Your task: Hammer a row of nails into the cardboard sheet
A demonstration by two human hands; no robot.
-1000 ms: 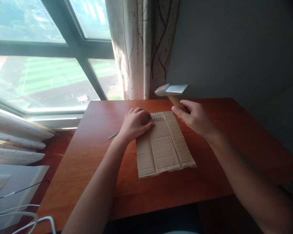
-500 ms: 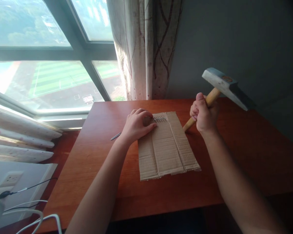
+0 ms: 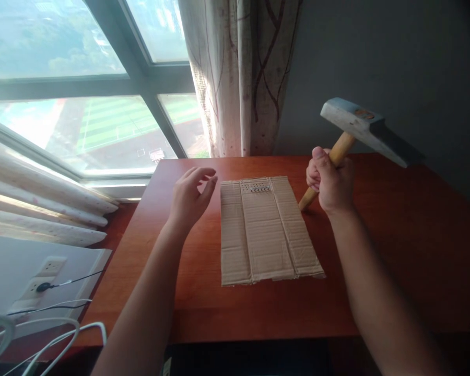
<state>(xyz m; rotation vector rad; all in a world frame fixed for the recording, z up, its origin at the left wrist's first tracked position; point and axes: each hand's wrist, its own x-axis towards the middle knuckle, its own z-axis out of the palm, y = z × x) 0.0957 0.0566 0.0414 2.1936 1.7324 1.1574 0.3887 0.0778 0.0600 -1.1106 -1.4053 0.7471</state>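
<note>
My right hand is wrapped round the wooden handle of a hammer. The hammer is tilted, its grey metal head raised above the tabletop. To the left of a flat piece of brown cardboard, my left hand hovers with fingers curved and apart from the thumb; I see nothing between them. Near the cardboard's far edge is a patch of small dark holes and curved marks, too small to make out fully. The left hand does not touch the cardboard.
The cardboard lies on a reddish-brown wooden table. Beyond the table's far edge hangs a patterned curtain, with a window to the left. White cables and a wall socket are at the lower left.
My left hand has come off the cardboard and moved left. The thin metal rod seen on the table is no longer visible. My right hand still holds the hammer up, its head slightly higher.
</note>
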